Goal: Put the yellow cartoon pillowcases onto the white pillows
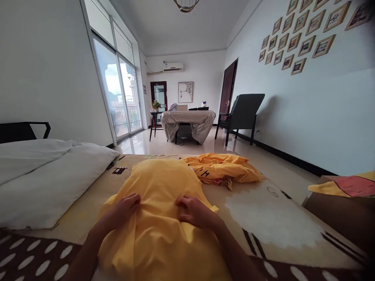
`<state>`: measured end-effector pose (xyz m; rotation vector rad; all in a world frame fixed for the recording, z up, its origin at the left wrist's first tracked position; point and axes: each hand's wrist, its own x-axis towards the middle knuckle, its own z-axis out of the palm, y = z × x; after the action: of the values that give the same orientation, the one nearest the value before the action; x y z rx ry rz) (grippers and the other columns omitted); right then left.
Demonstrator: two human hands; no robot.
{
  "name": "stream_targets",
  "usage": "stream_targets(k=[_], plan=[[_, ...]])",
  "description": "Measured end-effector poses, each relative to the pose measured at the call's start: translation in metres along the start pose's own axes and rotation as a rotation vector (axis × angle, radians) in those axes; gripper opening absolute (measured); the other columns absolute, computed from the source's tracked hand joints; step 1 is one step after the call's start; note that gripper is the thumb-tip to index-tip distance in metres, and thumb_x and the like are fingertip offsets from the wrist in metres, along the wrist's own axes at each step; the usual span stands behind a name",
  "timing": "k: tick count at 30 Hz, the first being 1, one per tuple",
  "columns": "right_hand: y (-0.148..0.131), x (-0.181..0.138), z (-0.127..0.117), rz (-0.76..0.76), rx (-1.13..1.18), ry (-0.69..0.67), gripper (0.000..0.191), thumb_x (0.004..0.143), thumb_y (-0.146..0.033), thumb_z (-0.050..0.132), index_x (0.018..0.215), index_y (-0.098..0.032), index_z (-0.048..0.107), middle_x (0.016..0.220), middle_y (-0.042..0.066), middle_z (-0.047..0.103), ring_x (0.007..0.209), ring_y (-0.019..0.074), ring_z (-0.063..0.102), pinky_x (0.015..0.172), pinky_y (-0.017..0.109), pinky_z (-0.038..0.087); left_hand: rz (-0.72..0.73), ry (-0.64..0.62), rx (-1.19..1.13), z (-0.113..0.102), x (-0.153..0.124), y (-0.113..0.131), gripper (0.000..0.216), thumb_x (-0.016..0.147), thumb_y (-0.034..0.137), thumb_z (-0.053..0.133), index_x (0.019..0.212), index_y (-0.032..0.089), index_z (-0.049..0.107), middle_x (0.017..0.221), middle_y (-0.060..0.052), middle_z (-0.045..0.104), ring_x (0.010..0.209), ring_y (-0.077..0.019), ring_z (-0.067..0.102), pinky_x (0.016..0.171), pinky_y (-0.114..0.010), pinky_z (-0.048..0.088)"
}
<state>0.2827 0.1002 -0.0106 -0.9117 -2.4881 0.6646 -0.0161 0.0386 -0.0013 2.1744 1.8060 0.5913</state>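
A plain yellow cloth (164, 183), possibly a garment, lies spread over the bed and drapes toward me with soft creases. My left hand (127, 207) is on its left part, fingers curled in and gripping the fabric. On the right part, my right hand (195, 210) has its fingers bent and pinched on the same cloth, slightly blurred. Beyond my right hand, a crumpled yellow-orange cloth (228, 168) with dark lettering rests on the bed and touches the far right side of the spread one. Its full shape is hidden in folds.
The patterned bed cover (272, 218) lies under the cloths. A white pillow (58, 175) is at the left. At the right edge, a brown box (336, 210) has yellow and pink cloth (351, 185) on it. Farther off stand a dark chair (246, 111) and a covered table (187, 117).
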Motion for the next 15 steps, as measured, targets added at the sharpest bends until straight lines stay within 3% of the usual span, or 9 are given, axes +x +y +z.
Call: stream_targets(k=[3, 5, 11, 15], plan=[[0.002, 0.003, 0.005, 0.063, 0.011, -0.026, 0.017, 0.072, -0.016, 0.061, 0.089, -0.016, 0.065, 0.081, 0.002, 0.066, 0.071, 0.0133, 0.056, 0.064, 0.021, 0.039, -0.002, -0.011, 0.011, 0.001, 0.0, 0.0, 0.022, 0.091, 0.032, 0.035, 0.075, 0.021, 0.045, 0.082, -0.001, 0.057, 0.075, -0.0169, 0.051, 0.071, -0.029, 0.037], [0.002, 0.004, 0.007, 0.082, -0.002, -0.048, 0.011, 0.074, -0.014, 0.058, 0.082, -0.015, 0.065, 0.074, 0.001, 0.065, 0.066, 0.0121, 0.054, 0.06, 0.02, 0.036, -0.012, 0.004, 0.027, 0.001, 0.0, 0.0, 0.021, 0.09, 0.032, 0.034, 0.075, 0.021, 0.044, 0.081, -0.002, 0.057, 0.074, -0.0172, 0.051, 0.07, -0.029, 0.036], [-0.002, 0.003, 0.006, 0.054, -0.086, -0.046, 0.01, 0.076, -0.013, 0.056, 0.076, -0.015, 0.065, 0.077, 0.004, 0.067, 0.069, 0.0134, 0.057, 0.061, 0.021, 0.036, 0.008, 0.007, -0.013, 0.002, 0.001, 0.002, 0.024, 0.092, 0.034, 0.031, 0.081, 0.021, 0.048, 0.088, -0.004, 0.059, 0.081, -0.019, 0.053, 0.077, -0.031, 0.039], [-0.009, -0.001, 0.0, 0.056, 0.006, -0.046, 0.013, 0.082, -0.026, 0.058, 0.085, -0.016, 0.066, 0.08, 0.003, 0.068, 0.07, 0.0138, 0.057, 0.06, 0.021, 0.036, 0.063, -0.023, -0.036, 0.002, 0.001, 0.005, 0.025, 0.091, 0.035, 0.035, 0.083, 0.021, 0.054, 0.09, -0.004, 0.059, 0.083, -0.0183, 0.054, 0.078, -0.029, 0.04]])
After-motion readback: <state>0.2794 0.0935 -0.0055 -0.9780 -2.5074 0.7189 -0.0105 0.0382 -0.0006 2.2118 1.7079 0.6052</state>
